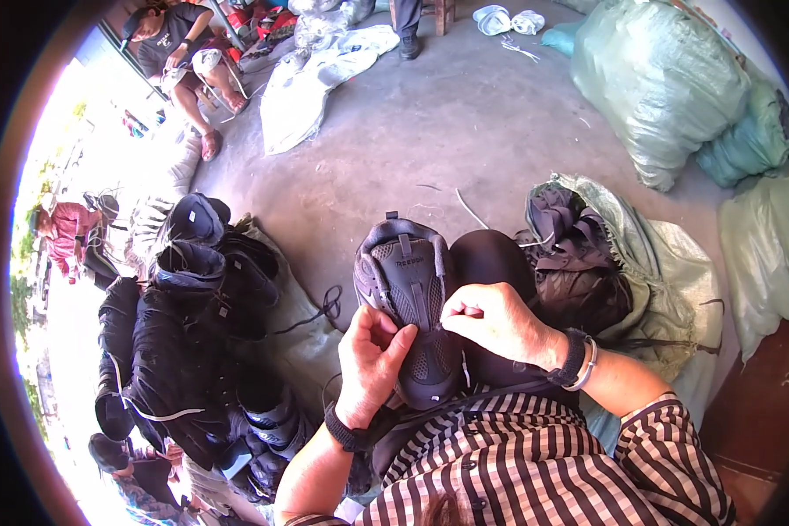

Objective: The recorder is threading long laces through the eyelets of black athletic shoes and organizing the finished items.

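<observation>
A dark grey shoe (409, 307) lies sole-up on the person's lap, toe end pointing away toward the concrete floor (430, 131), with a second black shoe (493, 263) just beside it on the right. The left hand (370, 359) is curled against the lower left side of the sole, fingers bent and thumb pressed toward the middle, gripping the shoe. The right hand (500, 323) rests closed on the right edge of the same sole, its fingertips pinched together at a spot near the middle; whether they hold a thread or a tool is too small to tell. A wristband sits on each wrist, and striped sleeves (535, 456) fill the lower edge. On the floor to the left a heap of black shoes (184, 351) lies on a pale sack, and to the right an open sack (666, 263) holds more dark shoes. Large filled green sacks (657, 79) stand at the upper right. Another person (184, 61) sits at the upper left.
</observation>
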Available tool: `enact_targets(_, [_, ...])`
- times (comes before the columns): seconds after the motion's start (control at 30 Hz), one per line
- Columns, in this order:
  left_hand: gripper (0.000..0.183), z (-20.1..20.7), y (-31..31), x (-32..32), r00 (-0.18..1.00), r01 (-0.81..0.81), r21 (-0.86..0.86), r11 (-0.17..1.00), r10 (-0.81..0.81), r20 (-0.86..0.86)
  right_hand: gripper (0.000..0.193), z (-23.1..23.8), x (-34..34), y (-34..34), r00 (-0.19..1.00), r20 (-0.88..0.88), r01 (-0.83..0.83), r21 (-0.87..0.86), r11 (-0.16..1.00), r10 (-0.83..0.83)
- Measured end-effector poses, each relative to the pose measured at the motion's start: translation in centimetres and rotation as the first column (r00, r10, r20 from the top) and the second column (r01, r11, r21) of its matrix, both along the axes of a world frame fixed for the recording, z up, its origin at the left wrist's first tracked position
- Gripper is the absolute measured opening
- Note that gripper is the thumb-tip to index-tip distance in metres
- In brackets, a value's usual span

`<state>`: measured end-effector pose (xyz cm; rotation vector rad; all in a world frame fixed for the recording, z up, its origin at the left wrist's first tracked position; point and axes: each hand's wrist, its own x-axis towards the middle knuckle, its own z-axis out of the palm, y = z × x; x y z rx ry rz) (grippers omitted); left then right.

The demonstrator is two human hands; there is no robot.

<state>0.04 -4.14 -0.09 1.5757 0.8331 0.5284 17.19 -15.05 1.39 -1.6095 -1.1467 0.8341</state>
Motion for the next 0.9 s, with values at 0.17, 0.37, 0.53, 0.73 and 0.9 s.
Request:
enact_targets(0.17, [0.019,-0.1,-0.3,-0.6,0.999,0.010,-0.002,1.000,-0.010,0.040,0.009,1.2,0.2,-0.4,0.932,-0.361,-0.039,-0.209,0.977,-0.041])
enact_targets(0.37, [0.043,4.3,-3.4,-0.4,0.939,0.178,-0.290,0.940,-0.075,0.335,0.010,5.4,-1.6,0.2,0.666,-0.737,-0.127,0.045,0.991,0.119])
enact_targets(0.53, [0.030,3.8,-2.9,-1.0,0.767,0.641,-0.530,0.554,-0.465,0.442,0.014,7.5,-2.7,2.3,0.684,-0.697,-0.237,0.070,0.969,0.217])
enact_targets(0.73, [0.033,7.6,3.2,-6.9,0.822,0.067,-0.379,0.923,0.164,0.545,0.032,4.0,-1.5,0.8,0.811,-0.219,-0.545,0.055,0.837,0.542])
enact_targets(0.9, [0.033,7.7,11.7,-15.2,0.603,-0.334,-0.343,0.878,0.479,0.638,0.013,6.2,1.8,0.0,0.796,-0.478,-0.526,-0.243,0.815,0.372])
